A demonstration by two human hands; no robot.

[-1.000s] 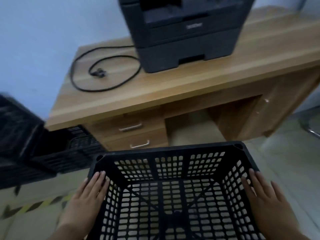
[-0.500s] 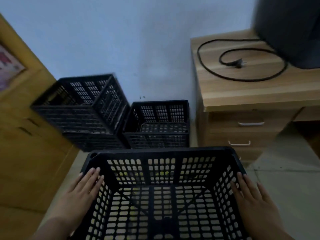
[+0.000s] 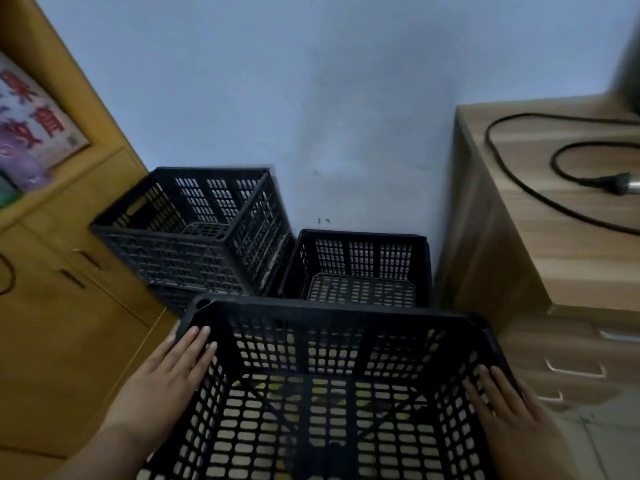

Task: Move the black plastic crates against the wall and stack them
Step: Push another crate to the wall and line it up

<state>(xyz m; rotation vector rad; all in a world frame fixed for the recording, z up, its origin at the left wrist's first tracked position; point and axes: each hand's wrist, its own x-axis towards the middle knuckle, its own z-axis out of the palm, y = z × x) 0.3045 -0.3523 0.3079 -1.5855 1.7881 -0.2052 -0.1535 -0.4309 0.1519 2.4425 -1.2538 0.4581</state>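
I carry an empty black plastic crate (image 3: 332, 310) in front of me, its open top facing up. My left hand (image 3: 166, 379) presses flat on its left side wall and my right hand (image 3: 512, 410) on its right side wall. Against the blue wall ahead stands a stack of black crates (image 3: 194, 233), the top one sitting slightly askew. To the right of the stack a single lower black crate (image 3: 360, 237) rests on the floor, just beyond the far rim of the one I hold.
A yellow wooden cabinet (image 3: 62, 306) with a poster stands on the left. On the right is a wooden desk (image 3: 554, 244) with drawers, and a black power cable (image 3: 519, 188) lies on its top. The crates fill the gap between them.
My view has swung left, away from the desk and printer, and closer to the crates at the wall. The held crate stays between my hands and has come nearer to the low crate.
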